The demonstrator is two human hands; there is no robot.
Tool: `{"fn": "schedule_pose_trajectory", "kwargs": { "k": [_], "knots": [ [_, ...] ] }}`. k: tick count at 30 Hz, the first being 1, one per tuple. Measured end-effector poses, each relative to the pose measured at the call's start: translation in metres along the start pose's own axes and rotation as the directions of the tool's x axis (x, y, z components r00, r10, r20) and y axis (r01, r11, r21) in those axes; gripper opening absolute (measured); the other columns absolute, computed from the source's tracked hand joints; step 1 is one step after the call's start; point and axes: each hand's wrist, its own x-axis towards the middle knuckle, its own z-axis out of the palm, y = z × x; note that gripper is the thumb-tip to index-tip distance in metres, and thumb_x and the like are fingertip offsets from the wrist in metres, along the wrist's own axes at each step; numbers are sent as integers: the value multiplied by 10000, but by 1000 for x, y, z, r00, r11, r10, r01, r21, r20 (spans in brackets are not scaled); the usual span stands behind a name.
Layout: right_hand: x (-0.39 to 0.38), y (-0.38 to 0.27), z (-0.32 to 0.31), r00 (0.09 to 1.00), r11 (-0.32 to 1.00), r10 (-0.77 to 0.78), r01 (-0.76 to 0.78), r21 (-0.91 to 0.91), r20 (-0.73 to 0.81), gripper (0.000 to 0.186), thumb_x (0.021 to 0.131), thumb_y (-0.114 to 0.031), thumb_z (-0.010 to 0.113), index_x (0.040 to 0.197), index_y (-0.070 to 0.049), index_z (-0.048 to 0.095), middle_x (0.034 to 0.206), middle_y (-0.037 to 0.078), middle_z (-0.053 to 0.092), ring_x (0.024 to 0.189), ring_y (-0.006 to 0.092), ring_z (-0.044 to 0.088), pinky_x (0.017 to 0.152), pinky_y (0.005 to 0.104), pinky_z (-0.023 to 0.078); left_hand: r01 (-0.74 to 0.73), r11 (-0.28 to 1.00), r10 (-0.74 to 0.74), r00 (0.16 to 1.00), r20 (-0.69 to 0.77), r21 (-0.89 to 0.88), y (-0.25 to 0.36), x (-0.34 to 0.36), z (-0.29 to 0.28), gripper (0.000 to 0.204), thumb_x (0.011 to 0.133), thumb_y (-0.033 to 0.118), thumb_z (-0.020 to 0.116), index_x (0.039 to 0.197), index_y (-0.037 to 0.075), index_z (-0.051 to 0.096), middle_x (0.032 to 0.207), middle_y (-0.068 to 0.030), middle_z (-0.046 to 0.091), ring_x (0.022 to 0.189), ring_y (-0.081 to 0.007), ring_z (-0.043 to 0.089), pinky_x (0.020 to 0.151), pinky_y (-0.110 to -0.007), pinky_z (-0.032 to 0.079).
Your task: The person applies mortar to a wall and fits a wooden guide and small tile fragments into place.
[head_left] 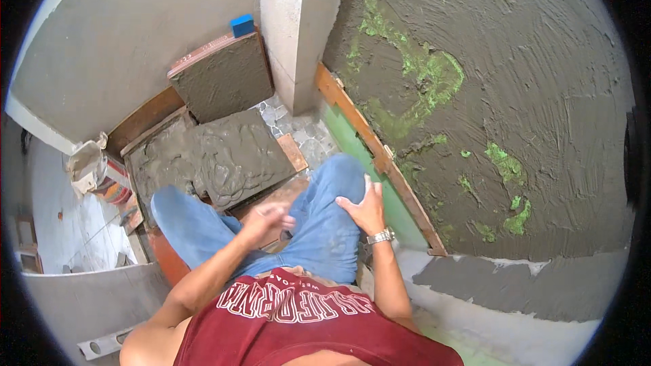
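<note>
View from above of a person crouching beside a freshly plastered wall [515,95]. The right hand [365,209], fingers spread wide and empty, rests flat on the right knee of the blue jeans [325,224], a metal wristwatch [380,236] on its wrist. The left hand [266,220] is blurred, held between the knees with fingers loosely curled; whether it grips anything cannot be told.

Packages: a torn pale sack [85,163] lies at far left on the floor, just beside a small striped container [115,186]. A small blue block [242,25] sits on the top edge of a square board [222,76] coated with grey mortar, which leans upright in the corner against a pale column [288,27].

A second mortar-covered slab [234,156] lies flat in front of the knees, its surface grey, wet and ridged. A wooden batten [380,156] runs along the foot of the wall, its long axis diagonal from upper left to lower right. The plaster is dark grey, swept in curved strokes, with green patches showing through.
</note>
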Motion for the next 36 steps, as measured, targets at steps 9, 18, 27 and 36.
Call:
{"fn": "schedule_pose_trajectory", "kwargs": {
  "k": [9, 18, 27, 36],
  "knots": [
    [7, -32, 28, 999, 982, -6, -3, -188, -48, 1067, 688, -489, 786, 1395, 123, 274, 1424, 353, 299, 1296, 506, 336, 1085, 519, 303, -50, 989, 29, 989, -147, -142, 60, 184, 5, 585, 912, 184, 629, 1441, 107, 392, 1035, -47, 612, 938, -157, 608, 756, -306, 500],
    [25, -25, 23, 997, 998, 41, -43, -41, -59, 1109, 657, -455, 806, 1436, 69, 215, 1416, 329, 305, 1276, 474, 351, 1077, 524, 292, 83, 938, -180, 947, -268, -337, 119, 424, 16, 1038, 831, 651, 593, 1527, 66, 94, 1563, -273, 80, 1439, -438, 104, 1116, -645, 141],
    [36, -19, 13, 993, 993, 114, -114, 36, -3, 1106, 641, -414, 813, 1443, 55, 213, 1420, 309, 295, 1271, 470, 348, 1072, 521, 291, -32, 974, -14, 979, -204, -223, 113, 458, 23, 991, 783, 563, 722, 1458, 8, 254, 1505, -277, 222, 1360, -503, 254, 1047, -679, 273],
    [37, -17, 15, 995, 994, 91, -89, 62, -33, 1082, 655, -399, 806, 1452, 43, 224, 1430, 303, 300, 1250, 459, 377, 1046, 539, 320, -62, 978, 26, 984, -178, -201, 117, 454, 25, 881, 755, 493, 762, 1352, -30, 380, 1307, -259, 433, 1124, -460, 495, 884, -614, 484]
  ]
}}
